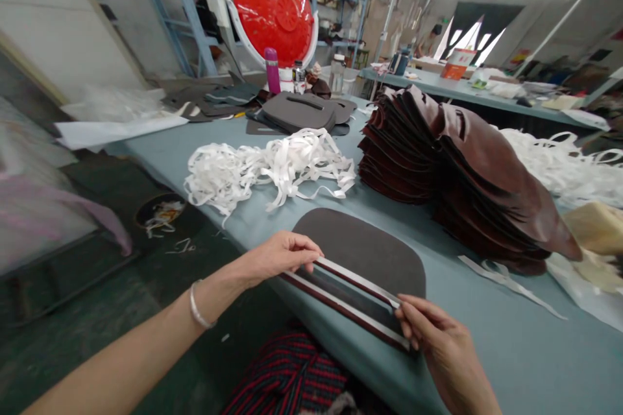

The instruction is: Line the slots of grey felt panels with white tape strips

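Note:
My left hand (282, 254), with a silver bangle at the wrist, pinches the left end of a narrow white strip (357, 281) with a dark brown edge. The other end is between the thumb and fingers of my right hand (435, 331), so the strip is held straight. Beneath it lies a dark grey panel (367, 240) with rounded corners, flat at the table's near edge. A second white strip (350, 310), also brown-edged, runs parallel and closer to me. Whether the two strips belong to one piece I cannot tell.
Tangled white tape (272, 165) lies beyond the panel on the blue-green table (487, 350). At right stands a tall stack of brown leather pieces (487, 155). Grey cut panels (296, 110), a purple bottle (272, 71) and a red basin (275, 6) are farther back.

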The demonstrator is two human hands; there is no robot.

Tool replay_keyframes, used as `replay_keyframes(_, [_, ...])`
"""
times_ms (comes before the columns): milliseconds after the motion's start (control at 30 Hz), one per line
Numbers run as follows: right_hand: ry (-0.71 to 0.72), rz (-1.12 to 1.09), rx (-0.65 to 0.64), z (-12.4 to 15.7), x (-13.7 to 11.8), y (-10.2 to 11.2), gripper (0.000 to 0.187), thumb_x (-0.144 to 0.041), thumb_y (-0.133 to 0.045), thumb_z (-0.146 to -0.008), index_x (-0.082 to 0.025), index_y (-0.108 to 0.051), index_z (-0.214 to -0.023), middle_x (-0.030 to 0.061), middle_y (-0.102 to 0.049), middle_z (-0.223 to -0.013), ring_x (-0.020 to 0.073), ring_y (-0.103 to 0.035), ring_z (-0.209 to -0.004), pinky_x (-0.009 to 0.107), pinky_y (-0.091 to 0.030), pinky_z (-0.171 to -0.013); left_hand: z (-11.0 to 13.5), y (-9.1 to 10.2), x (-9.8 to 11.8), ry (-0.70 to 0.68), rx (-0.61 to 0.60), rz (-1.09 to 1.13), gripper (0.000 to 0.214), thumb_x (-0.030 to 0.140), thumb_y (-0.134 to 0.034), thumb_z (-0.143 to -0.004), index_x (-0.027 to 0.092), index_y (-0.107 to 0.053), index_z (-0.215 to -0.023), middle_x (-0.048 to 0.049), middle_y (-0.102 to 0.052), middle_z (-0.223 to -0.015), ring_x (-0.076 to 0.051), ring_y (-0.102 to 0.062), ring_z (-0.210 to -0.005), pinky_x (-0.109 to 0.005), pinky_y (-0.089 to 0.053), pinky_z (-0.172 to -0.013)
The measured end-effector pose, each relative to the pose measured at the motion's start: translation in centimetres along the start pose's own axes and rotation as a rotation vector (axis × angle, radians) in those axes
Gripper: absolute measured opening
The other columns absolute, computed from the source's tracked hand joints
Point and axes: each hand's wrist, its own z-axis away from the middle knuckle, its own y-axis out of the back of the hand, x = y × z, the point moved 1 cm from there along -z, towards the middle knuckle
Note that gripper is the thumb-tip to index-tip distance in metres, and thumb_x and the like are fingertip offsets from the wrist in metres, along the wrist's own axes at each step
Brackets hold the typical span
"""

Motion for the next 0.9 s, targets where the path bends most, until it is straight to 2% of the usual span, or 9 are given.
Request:
replay_keyframes(100, [0.001, 0.031, -0.033, 0.6, 0.6, 0.1, 0.038, -0.049, -0.073, -0.070, -0.017, -0.073, -0.090, 0.0042, -0.063, -0.066, 0.0143, -0.050, -0.056, 0.027, -0.040, -0.053, 1.4, -0.3, -0.6, 0.079, 0.019, 0.335, 0.034, 0.040, -0.066, -0.075, 0.014, -0.068, -0.097, -0.0025, -0.063, -0.077, -0.007, -0.048, -0.060, -0.020, -0.042, -0.060])
replay_keyframes(167, [0.013, 0.074, -0.052, 0.9, 0.5, -0.2, 0.039, -0.052, -0.071, -0.070, -0.017, -0.074, -0.086, 0.0034, -0.061, -0.062, 0.0149, -0.050, -0.055, 0.028, -0.042, -0.056, 1.7, -0.1, -1.0, 0.110, 0.040, 0.410, 0.034, 0.039, -0.067, -0.074, 0.013, -0.068, -0.097, -0.0039, -0.064, -0.081, -0.008, -0.051, -0.064, -0.022, -0.045, -0.066])
replay_keyframes(267, [0.047, 0.228, -0.033, 1.0, 0.0, -0.9, 0.043, -0.058, -0.070, -0.065, -0.020, -0.075, -0.085, 0.0036, -0.062, -0.060, 0.0170, -0.054, -0.054, 0.030, -0.045, -0.057, 1.8, 0.2, -1.4, 0.088, 0.068, 0.238, 0.031, 0.035, -0.066, -0.073, 0.013, -0.068, -0.095, -0.0045, -0.066, -0.082, -0.011, -0.057, -0.069, -0.024, -0.047, -0.071])
replay_keyframes(333, [0.127, 0.395, 0.035, 0.9, -0.3, -1.1, 0.044, -0.059, -0.069, -0.062, -0.022, -0.075, -0.085, 0.0059, -0.068, -0.070, 0.0209, -0.061, -0.063, 0.031, -0.048, -0.062, 1.7, 0.3, -1.7, 0.065, 0.106, 0.036, 0.030, 0.031, -0.063, -0.072, 0.014, -0.067, -0.096, -0.0030, -0.067, -0.077, -0.013, -0.060, -0.069, -0.025, -0.047, -0.068])
replay_keyframes(400, [0.222, 0.573, 0.108, 0.8, -0.3, -1.1, 0.040, -0.060, -0.065, -0.064, -0.025, -0.073, -0.080, 0.0063, -0.071, -0.080, 0.0235, -0.064, -0.072, 0.032, -0.049, -0.069, 1.7, 0.3, -1.9, 0.051, 0.173, -0.180, 0.024, 0.027, -0.059, -0.071, 0.015, -0.067, -0.091, -0.0010, -0.066, -0.069, -0.014, -0.060, -0.065, -0.023, -0.045, -0.061])
replay_keyframes(500, [0.233, 0.819, 0.140, 0.7, 0.5, -0.8, 0.035, -0.061, -0.054, -0.072, -0.028, -0.067, -0.071, 0.0032, -0.069, -0.070, 0.0217, -0.064, -0.063, 0.030, -0.047, -0.061, 1.5, 0.2, -2.0, 0.060, 0.258, -0.414, 0.015, 0.027, -0.056, -0.070, 0.016, -0.066, -0.074, 0.0001, -0.064, -0.063, -0.013, -0.058, -0.059, -0.022, -0.040, -0.054])
replay_keyframes(600, [0.197, 0.931, 0.083, 0.5, 1.4, -0.4, 0.035, -0.060, -0.047, -0.078, -0.030, -0.064, -0.073, 0.0006, -0.067, -0.065, 0.0198, -0.063, -0.057, 0.027, -0.045, -0.055, 1.4, 0.3, -2.1, 0.094, 0.275, -0.474, 0.015, 0.028, -0.055, -0.069, 0.017, -0.066, -0.070, 0.0005, -0.064, -0.061, -0.014, -0.059, -0.058, -0.022, -0.039, -0.052])
replay_keyframes(700, [0.211, 0.927, 0.059, 0.5, 1.9, -0.2, 0.034, -0.058, -0.044, -0.081, -0.030, -0.063, -0.079, 0.0000, -0.068, -0.074, 0.0184, -0.064, -0.063, 0.026, -0.046, -0.060, 1.1, 0.5, -2.2, 0.110, 0.268, -0.494, 0.017, 0.026, -0.053, -0.069, 0.017, -0.067, -0.071, 0.0002, -0.065, -0.062, -0.014, -0.059, -0.059, -0.022, -0.039, -0.053])
replay_keyframes(900, [0.114, 0.926, 0.050, 0.4, 2.4, 0.1, 0.039, -0.061, -0.041, -0.081, -0.028, -0.060, -0.078, -0.0006, -0.065, -0.067, 0.0181, -0.062, -0.063, 0.025, -0.044, -0.058, 0.7, 0.7, -2.7, 0.152, 0.288, -0.570, 0.016, 0.026, -0.053, -0.066, 0.018, -0.066, -0.069, 0.0005, -0.065, -0.061, -0.014, -0.059, -0.058, -0.022, -0.038, -0.053])
